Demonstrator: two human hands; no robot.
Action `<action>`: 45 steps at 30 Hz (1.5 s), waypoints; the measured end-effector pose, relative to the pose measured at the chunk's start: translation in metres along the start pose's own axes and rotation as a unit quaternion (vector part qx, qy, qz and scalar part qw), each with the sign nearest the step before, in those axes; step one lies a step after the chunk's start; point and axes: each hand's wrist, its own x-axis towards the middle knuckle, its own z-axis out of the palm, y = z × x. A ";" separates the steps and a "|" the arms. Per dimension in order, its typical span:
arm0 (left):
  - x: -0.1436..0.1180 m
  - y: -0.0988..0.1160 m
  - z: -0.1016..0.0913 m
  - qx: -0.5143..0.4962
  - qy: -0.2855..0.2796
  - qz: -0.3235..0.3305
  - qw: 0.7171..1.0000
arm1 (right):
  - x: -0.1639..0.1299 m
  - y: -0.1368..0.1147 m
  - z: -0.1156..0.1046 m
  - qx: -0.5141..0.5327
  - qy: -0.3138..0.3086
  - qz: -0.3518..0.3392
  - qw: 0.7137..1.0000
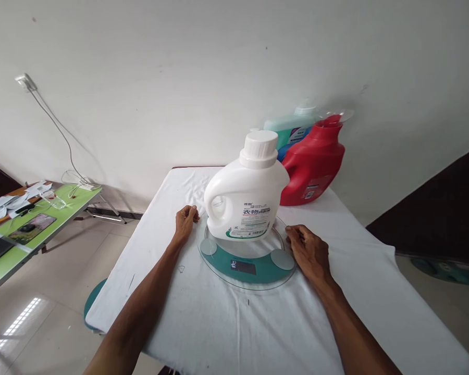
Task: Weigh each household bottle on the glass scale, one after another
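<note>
A white detergent jug (247,192) with a ribbed white cap stands upright on a round glass scale (245,265) with a teal body and a dark display. My left hand (185,222) rests on the white cloth just left of the scale, fingers curled loosely, holding nothing. My right hand (307,249) lies at the scale's right rim, fingers bent and touching or nearly touching the glass edge. Neither hand touches the jug.
A red jug (313,163) and a pale green and blue jug (293,131) stand behind, against the wall. The table is covered by a white cloth (234,323). A green table (31,229) with papers and devices stands left; a cable hangs from a wall socket (25,82).
</note>
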 end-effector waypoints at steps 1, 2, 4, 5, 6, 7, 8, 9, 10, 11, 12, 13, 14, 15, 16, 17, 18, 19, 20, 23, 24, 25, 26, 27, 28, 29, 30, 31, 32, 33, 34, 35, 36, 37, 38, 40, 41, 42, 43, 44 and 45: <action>0.000 0.000 0.000 0.000 -0.001 0.000 1.000 | 0.000 0.000 0.000 0.000 0.001 0.000 1.000; 0.000 0.000 0.000 0.001 -0.002 0.000 1.000 | 0.000 0.000 0.000 -0.001 0.002 0.001 1.000; 0.000 0.000 0.000 0.002 -0.001 0.002 1.000 | 0.000 0.001 0.000 -0.001 0.003 0.000 1.000; 0.001 -0.001 0.000 0.002 -0.001 0.003 1.000 | 0.000 0.001 0.001 0.001 0.004 -0.002 1.000; 0.001 -0.001 0.000 0.001 0.000 0.004 1.000 | 0.001 0.001 0.001 0.002 0.005 -0.004 1.000; 0.001 -0.001 0.000 0.001 0.001 0.004 1.000 | 0.001 0.002 0.001 0.004 0.006 -0.006 1.000; 0.001 -0.001 0.000 0.001 0.002 0.003 1.000 | 0.001 0.002 0.001 0.005 0.006 -0.007 1.000; 0.001 -0.002 0.001 0.001 0.003 0.003 1.000 | 0.001 0.002 0.001 0.005 0.006 -0.007 1.000; 0.001 -0.002 0.001 0.002 0.005 0.002 1.000 | 0.001 0.002 0.001 0.005 0.006 -0.007 1.000; 0.001 -0.002 0.001 0.003 0.006 0.001 1.000 | 0.001 0.002 0.001 0.004 0.005 -0.006 1.000; 0.001 -0.002 0.001 0.003 0.006 0.001 1.000 | 0.001 0.002 0.001 0.002 0.005 -0.005 1.000; 0.001 -0.002 0.001 0.004 0.005 0.001 1.000 | 0.000 0.001 0.001 0.001 0.004 -0.004 1.000; 0.001 -0.002 0.001 0.004 0.004 0.002 1.000 | 0.000 0.001 0.001 0.000 0.004 -0.002 1.000; 0.001 -0.001 0.001 0.005 0.003 0.003 1.000 | 0.000 0.000 0.001 -0.002 0.003 0.001 1.000; 0.000 -0.001 0.000 0.006 0.001 0.003 1.000 | 0.000 0.000 0.000 -0.003 0.002 0.002 1.000; 0.000 0.000 0.000 0.007 0.000 0.004 1.000 | -0.001 0.000 0.000 -0.002 0.002 0.002 1.000; 0.000 0.000 0.000 0.007 0.000 0.004 1.000 | -0.001 0.000 0.000 -0.002 0.001 0.001 1.000; 0.000 0.001 0.000 0.008 -0.001 0.003 1.000 | -0.001 0.000 0.000 -0.001 0.001 0.000 1.000; 0.000 0.001 0.000 0.008 -0.001 0.003 1.000 | -0.001 0.000 0.000 0.000 0.000 -0.001 1.000; -0.001 0.001 0.000 0.009 -0.001 0.002 1.000 | -0.001 0.000 0.000 -0.001 0.002 -0.004 1.000; -0.001 0.001 0.000 0.009 -0.001 0.001 1.000 | -0.001 0.000 0.000 -0.001 0.002 -0.005 1.000; -0.001 0.001 0.000 0.009 -0.001 0.002 1.000 | -0.001 0.000 0.000 -0.001 0.002 -0.005 1.000; 0.000 0.001 0.000 0.009 -0.001 0.002 1.000 | -0.001 0.000 0.000 -0.001 0.002 -0.003 1.000; 0.000 0.001 0.000 0.010 0.000 0.002 1.000 | -0.001 -0.001 0.000 -0.002 0.002 -0.002 1.000; 0.000 0.001 0.000 0.010 0.000 0.003 1.000 | -0.001 -0.001 0.000 -0.003 0.001 0.000 1.000; 0.000 0.000 0.000 0.011 -0.001 0.003 1.000 | -0.001 -0.001 0.000 -0.003 0.000 0.001 1.000; 0.000 0.000 0.000 0.011 -0.001 0.004 1.000 | -0.001 -0.002 0.000 -0.003 0.000 0.001 1.000; 0.001 0.000 0.000 0.012 -0.001 0.004 1.000 | -0.001 -0.002 0.000 -0.003 0.000 0.001 1.000; 0.001 0.000 0.000 0.014 0.000 0.003 1.000 | -0.001 -0.002 0.000 -0.003 0.000 0.001 1.000; 0.001 -0.001 0.001 0.014 0.000 0.003 1.000 | -0.001 -0.002 0.000 -0.003 0.000 0.002 1.000; 0.001 -0.001 0.001 0.014 0.002 0.002 1.000 | -0.001 -0.001 0.000 -0.004 0.001 0.004 1.000; 0.000 0.000 0.001 0.012 0.008 0.002 1.000 | -0.001 -0.001 0.000 -0.005 0.001 0.008 1.000; 0.000 0.001 0.001 0.008 0.017 0.003 1.000 | -0.001 -0.001 0.000 -0.006 0.001 0.012 1.000; -0.001 0.003 0.002 0.004 0.030 0.006 1.000 | -0.001 -0.001 0.000 -0.006 0.001 0.015 1.000; -0.003 0.006 0.002 0.002 0.046 0.010 0.999 | -0.001 -0.002 0.000 -0.004 0.001 0.016 1.000; -0.008 0.018 0.004 0.002 0.075 0.028 0.997 | -0.001 -0.002 -0.001 -0.001 0.001 0.015 1.000; -0.011 0.027 0.005 0.004 0.082 0.045 0.996 | -0.001 -0.002 -0.001 -0.001 0.000 0.013 1.000; -0.015 0.036 0.007 0.007 0.082 0.068 0.994 | -0.001 -0.002 -0.001 0.001 -0.001 0.012 1.000; -0.020 0.047 0.010 0.007 0.075 0.096 0.993 | -0.001 -0.001 -0.001 0.002 -0.001 0.010 1.000; -0.025 0.058 0.013 0.006 0.063 0.125 0.990 | -0.001 -0.001 -0.001 0.005 -0.001 0.008 1.000; -0.030 0.069 0.017 0.004 0.046 0.153 0.987 | -0.001 -0.001 -0.001 0.009 -0.001 0.004 1.000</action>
